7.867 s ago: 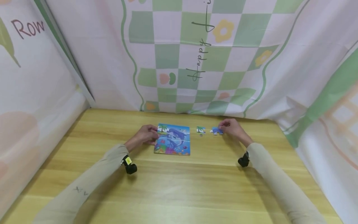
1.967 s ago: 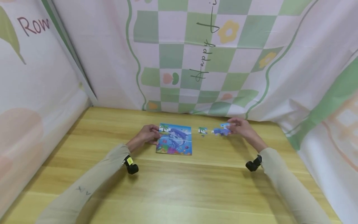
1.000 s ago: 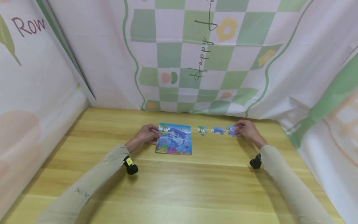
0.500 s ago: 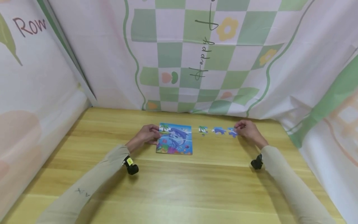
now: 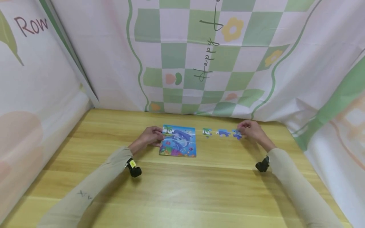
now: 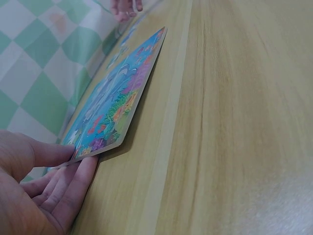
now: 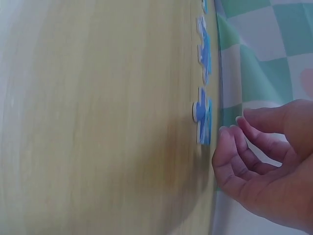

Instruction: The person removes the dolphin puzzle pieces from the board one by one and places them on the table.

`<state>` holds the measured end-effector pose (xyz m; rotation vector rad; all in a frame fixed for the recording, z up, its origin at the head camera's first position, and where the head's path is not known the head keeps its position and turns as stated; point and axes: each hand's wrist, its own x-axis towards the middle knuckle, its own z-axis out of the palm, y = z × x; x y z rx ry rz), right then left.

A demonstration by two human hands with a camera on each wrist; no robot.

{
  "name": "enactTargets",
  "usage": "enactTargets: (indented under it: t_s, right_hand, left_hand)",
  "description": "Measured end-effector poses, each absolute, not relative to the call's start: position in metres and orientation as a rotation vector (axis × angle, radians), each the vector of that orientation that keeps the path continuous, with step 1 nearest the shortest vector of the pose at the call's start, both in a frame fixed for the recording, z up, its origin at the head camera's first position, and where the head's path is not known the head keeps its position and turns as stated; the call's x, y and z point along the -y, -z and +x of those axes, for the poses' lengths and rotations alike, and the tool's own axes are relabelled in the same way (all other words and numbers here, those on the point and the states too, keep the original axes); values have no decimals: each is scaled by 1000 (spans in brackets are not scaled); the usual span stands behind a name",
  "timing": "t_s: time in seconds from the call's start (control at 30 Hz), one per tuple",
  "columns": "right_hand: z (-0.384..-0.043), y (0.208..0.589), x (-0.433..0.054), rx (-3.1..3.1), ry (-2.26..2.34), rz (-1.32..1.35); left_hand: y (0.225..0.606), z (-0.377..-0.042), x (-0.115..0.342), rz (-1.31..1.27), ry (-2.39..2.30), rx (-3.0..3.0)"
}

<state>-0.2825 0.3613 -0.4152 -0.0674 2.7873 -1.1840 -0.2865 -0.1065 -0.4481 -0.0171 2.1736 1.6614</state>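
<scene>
My left hand (image 5: pixel 146 136) pinches the left edge of a jigsaw puzzle board (image 5: pixel 179 148) printed with dolphins, thumb above and fingers below. A shadow shows under the edge of the puzzle board (image 6: pixel 129 90) in the left wrist view. To its right, puzzle pieces lie in a row: a palm-tree piece (image 5: pixel 206 131), a purple-blue piece (image 5: pixel 223 133) and a blue piece (image 5: pixel 237 136). Over the right end of the row is my right hand (image 5: pixel 251 130). In the right wrist view the right hand (image 7: pixel 274 161) has loosely curled fingers holding nothing, just beside the blue piece (image 7: pixel 203 122).
The wooden table (image 5: pixel 176 190) runs back to a checked curtain (image 5: pixel 196 57), which hangs close behind the pieces. White printed cloth (image 5: pixel 40 79) closes off the left side, and more cloth (image 5: pixel 342 133) hangs on the right.
My right hand has moved right along the row, set down the blue piece beside the purple-blue one and let it go. My left hand stays on the puzzle board.
</scene>
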Motion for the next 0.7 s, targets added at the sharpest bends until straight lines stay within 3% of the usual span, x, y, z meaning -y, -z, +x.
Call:
enactTargets:
  t_s: [0.7]
  right_hand:
    - [-289, 407, -292, -2803, 1122, -300]
  left_hand:
    - [448, -286, 107, -37, -1680, -2155]
